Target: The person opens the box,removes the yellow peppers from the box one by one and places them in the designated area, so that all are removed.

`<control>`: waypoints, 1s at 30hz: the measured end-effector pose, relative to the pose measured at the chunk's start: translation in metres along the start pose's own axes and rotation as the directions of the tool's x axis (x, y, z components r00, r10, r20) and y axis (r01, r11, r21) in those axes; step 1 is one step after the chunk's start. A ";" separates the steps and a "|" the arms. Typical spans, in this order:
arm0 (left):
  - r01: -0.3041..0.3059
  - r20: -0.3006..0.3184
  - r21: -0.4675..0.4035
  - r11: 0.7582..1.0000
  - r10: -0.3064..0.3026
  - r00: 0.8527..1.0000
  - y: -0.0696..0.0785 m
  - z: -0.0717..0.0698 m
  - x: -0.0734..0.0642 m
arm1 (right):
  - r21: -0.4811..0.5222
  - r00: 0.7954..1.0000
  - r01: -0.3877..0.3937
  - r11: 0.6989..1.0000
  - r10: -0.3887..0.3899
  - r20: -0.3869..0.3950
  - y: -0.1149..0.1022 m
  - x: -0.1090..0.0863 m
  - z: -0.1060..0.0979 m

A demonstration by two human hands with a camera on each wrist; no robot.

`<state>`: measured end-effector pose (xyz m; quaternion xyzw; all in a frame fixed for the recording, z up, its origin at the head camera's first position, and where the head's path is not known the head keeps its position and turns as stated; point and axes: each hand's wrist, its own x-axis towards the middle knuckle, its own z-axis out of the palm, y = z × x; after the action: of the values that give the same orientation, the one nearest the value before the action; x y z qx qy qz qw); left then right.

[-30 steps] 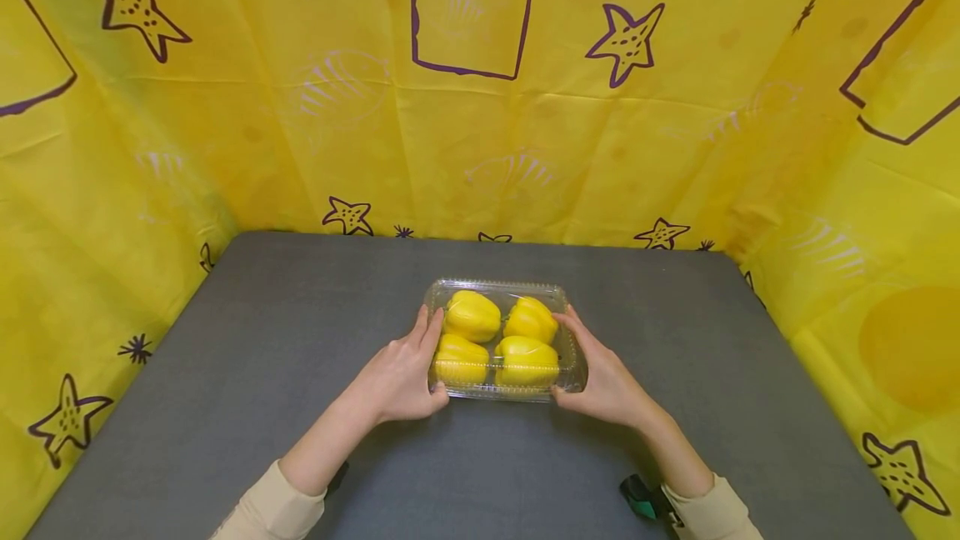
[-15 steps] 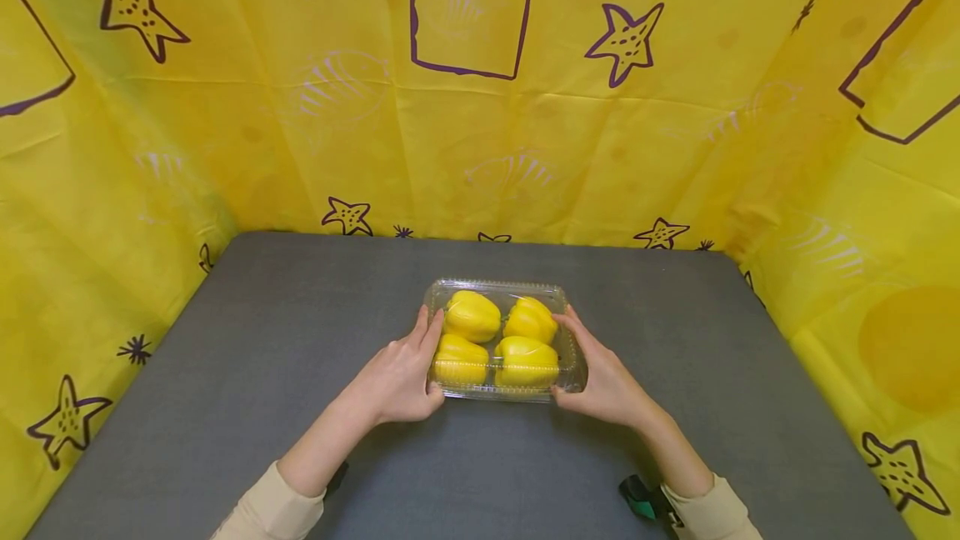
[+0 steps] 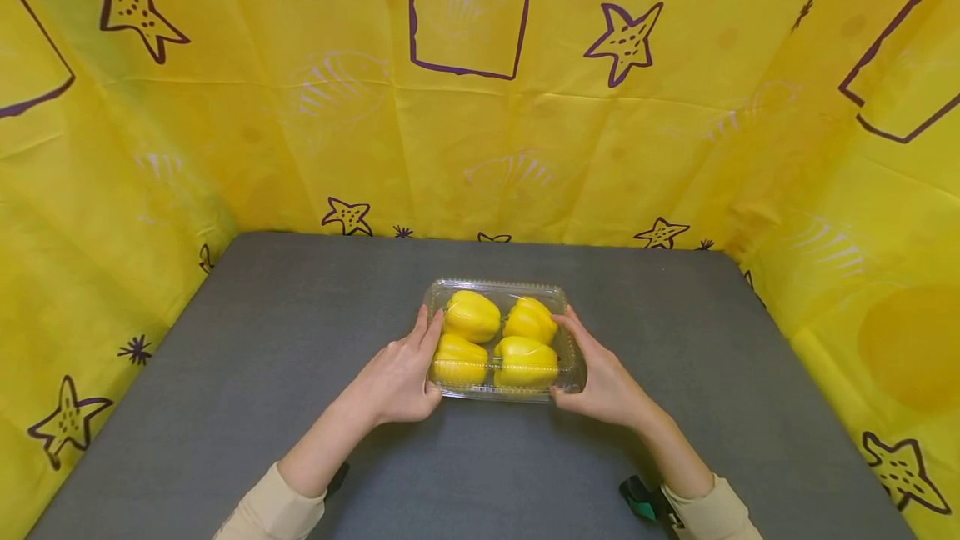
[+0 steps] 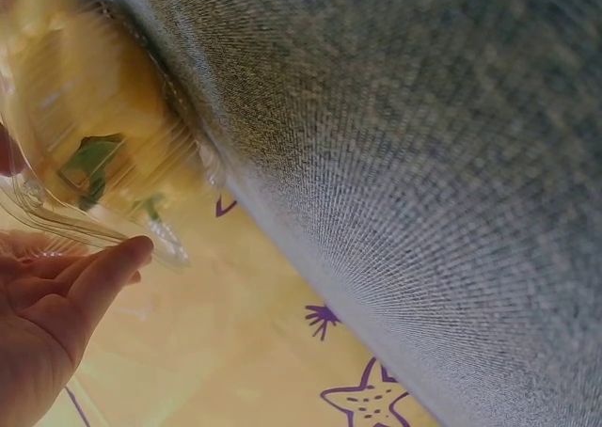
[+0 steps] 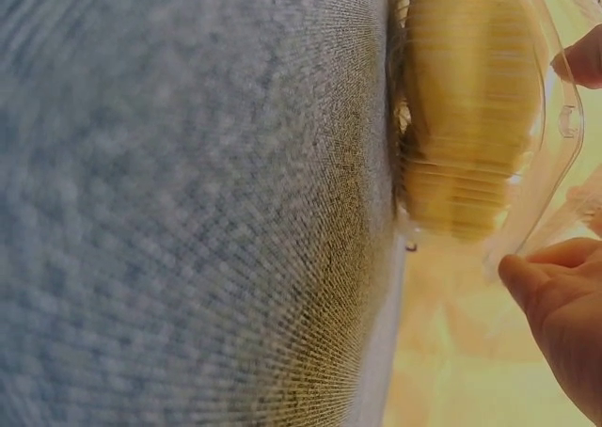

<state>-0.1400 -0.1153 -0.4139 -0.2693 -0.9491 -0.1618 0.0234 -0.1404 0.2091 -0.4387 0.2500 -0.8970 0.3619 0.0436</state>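
A person's left hand (image 3: 401, 377) and right hand (image 3: 606, 377) hold a clear, rectangular plastic container with a ridged rim (image 3: 498, 282), one hand at each end. Each grip is set moderately wide, thumb at the near corner and fingers reaching along the end toward the far corner, so the container sits between the two hands. In the left wrist view, the tip of one digit meets the edge of the clear plastic; in the right wrist view, two digits touch the rim, well apart from each other.

Inside are four glossy, rounded yellow bell peppers (image 3: 527, 362), two in a far row and two in a near row. A green stem (image 4: 92, 171) shows through the plastic in the left wrist view.

The container is in the middle of a dark grey, cloth-textured bench (image 3: 697, 323). Cream sleeves (image 3: 283, 507) end at the wrists. Around the bench hangs a yellow fabric backdrop (image 3: 525, 127) printed with purple-outlined starfish (image 3: 626, 44) and pale fish skeletons (image 3: 341, 88).
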 end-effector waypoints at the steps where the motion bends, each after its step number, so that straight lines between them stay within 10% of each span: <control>1: 0.000 -0.001 -0.001 1.000 0.000 1.000 0.000 0.000 0.000 | -0.001 1.000 0.001 1.000 -0.001 0.000 0.000 0.000 0.000; 30: -0.046 -0.017 -0.016 0.999 0.046 0.999 -0.004 0.001 -0.003 | 0.007 1.000 -0.014 1.000 0.014 0.003 -0.002 0.000 0.001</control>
<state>-0.1395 -0.1197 -0.4165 -0.2899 -0.9411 -0.1711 0.0330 -0.1392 0.2072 -0.4384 0.2446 -0.8975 0.3649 0.0390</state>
